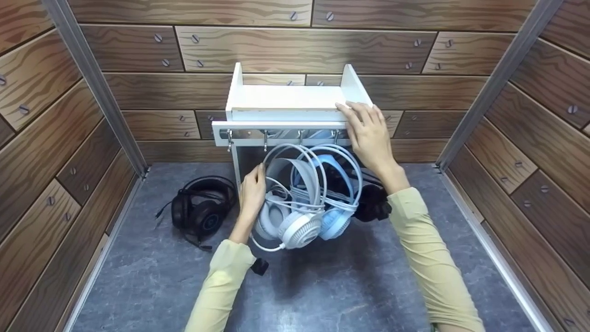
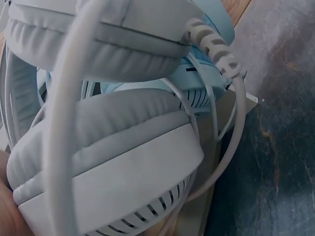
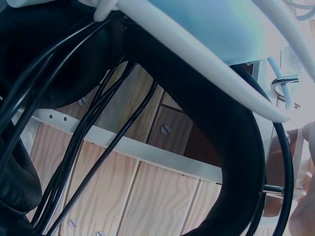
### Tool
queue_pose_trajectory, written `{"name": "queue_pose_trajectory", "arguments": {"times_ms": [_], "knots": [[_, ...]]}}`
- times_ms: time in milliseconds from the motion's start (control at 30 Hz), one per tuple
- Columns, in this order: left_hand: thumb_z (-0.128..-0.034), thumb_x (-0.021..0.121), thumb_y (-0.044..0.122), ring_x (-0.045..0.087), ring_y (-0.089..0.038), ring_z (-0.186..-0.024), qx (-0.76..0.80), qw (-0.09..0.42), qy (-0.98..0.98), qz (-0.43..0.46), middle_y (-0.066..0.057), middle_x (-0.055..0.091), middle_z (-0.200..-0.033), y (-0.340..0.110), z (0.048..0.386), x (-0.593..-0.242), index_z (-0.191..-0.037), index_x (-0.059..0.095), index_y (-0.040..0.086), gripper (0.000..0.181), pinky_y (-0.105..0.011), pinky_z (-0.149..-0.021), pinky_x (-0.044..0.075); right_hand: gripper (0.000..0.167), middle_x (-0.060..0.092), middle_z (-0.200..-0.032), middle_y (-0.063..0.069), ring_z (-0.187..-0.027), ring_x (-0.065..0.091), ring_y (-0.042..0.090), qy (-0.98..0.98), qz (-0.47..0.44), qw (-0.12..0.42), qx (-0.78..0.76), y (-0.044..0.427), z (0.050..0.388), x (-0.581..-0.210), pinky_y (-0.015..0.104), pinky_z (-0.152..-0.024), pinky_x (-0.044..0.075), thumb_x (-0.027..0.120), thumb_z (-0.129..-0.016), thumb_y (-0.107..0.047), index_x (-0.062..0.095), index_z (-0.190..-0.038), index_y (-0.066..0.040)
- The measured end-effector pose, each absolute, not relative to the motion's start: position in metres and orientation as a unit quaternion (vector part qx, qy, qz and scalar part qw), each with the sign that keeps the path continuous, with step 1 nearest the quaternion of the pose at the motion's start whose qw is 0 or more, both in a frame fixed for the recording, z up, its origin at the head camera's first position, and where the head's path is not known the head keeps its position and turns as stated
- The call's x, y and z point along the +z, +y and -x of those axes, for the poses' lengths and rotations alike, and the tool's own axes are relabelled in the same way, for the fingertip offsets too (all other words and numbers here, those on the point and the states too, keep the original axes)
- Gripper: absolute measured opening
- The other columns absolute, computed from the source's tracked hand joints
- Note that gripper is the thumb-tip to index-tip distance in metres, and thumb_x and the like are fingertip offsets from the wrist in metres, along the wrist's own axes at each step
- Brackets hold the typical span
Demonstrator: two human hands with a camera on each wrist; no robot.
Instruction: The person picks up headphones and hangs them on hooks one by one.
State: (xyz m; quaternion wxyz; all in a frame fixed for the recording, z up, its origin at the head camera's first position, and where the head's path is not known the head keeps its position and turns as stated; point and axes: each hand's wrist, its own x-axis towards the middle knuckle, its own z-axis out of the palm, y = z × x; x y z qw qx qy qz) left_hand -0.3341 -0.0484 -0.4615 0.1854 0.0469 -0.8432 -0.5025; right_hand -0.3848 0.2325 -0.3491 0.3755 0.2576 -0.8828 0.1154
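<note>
In the head view, white headphones (image 1: 302,228) with grey pads hang under the hook rail of a white rack (image 1: 286,97). My left hand (image 1: 252,189) holds the left side of their headband; its fingertips are partly hidden. The left wrist view shows a white ear cup (image 2: 113,182) close up, with fingers at the lower left edge. My right hand (image 1: 368,133) rests on the rack's right front edge, fingers extended. Light blue headphones (image 1: 335,223) hang just right of the white pair. Black headphones (image 3: 241,142) hang farther right, largely hidden in the head view.
Another black pair of headphones (image 1: 207,216) lies on the grey floor left of the rack, its cable beside it. Metal hooks (image 1: 229,140) line the rail; the leftmost ones carry nothing. Wood-patterned walls (image 1: 304,48) enclose the back and sides.
</note>
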Motion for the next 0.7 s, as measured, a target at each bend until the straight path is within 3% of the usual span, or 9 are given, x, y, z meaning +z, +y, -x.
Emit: {"name": "queue_pose_trajectory", "arguments": {"times_ms": [133,333,567,700], "knots": [[-0.1088,0.042,0.036,0.067,-0.043,-0.096,-0.492,0.194,-0.847,-0.043,-0.017,0.067,-0.094,-0.048,0.332,-0.458,-0.084,0.058,0.012,0.038,-0.056,-0.081,0.047,0.042,0.053,-0.146,0.009,-0.137,0.043,0.031,-0.883,-0.257,0.376,0.112,0.231,0.385,-0.349,0.053,-0.119,0.025,0.042,-0.108,-0.024,0.051,-0.149,-0.023],[-0.1083,0.042,0.043,0.067,-0.042,-0.093,-0.479,0.19,-0.856,-0.034,-0.016,0.068,-0.097,-0.047,0.33,-0.451,-0.09,0.062,0.014,0.04,-0.055,-0.077,0.047,0.042,0.053,-0.147,0.009,-0.136,0.044,0.031,-0.885,-0.255,0.373,0.111,0.232,0.385,-0.349,0.052,-0.12,0.024,0.043,-0.108,-0.023,0.05,-0.15,-0.023],[-0.1084,0.042,0.042,0.066,-0.042,-0.111,-0.49,0.163,-0.856,-0.017,-0.017,0.071,-0.114,-0.05,0.337,-0.454,-0.092,0.064,0.011,0.041,-0.058,-0.085,0.048,0.042,0.053,-0.147,0.008,-0.137,0.043,0.03,-0.886,-0.252,0.371,0.116,0.233,0.385,-0.348,0.049,-0.121,0.02,0.042,-0.109,-0.024,0.05,-0.15,-0.023],[-0.1092,0.041,0.039,0.063,-0.043,-0.117,-0.513,0.144,-0.846,0.001,-0.018,0.069,-0.124,-0.054,0.339,-0.46,-0.106,0.069,0.008,0.042,-0.06,-0.092,0.047,0.043,0.052,-0.147,0.008,-0.137,0.043,0.03,-0.889,-0.252,0.365,0.117,0.232,0.384,-0.348,0.049,-0.122,0.02,0.042,-0.109,-0.024,0.049,-0.151,-0.024]]}}
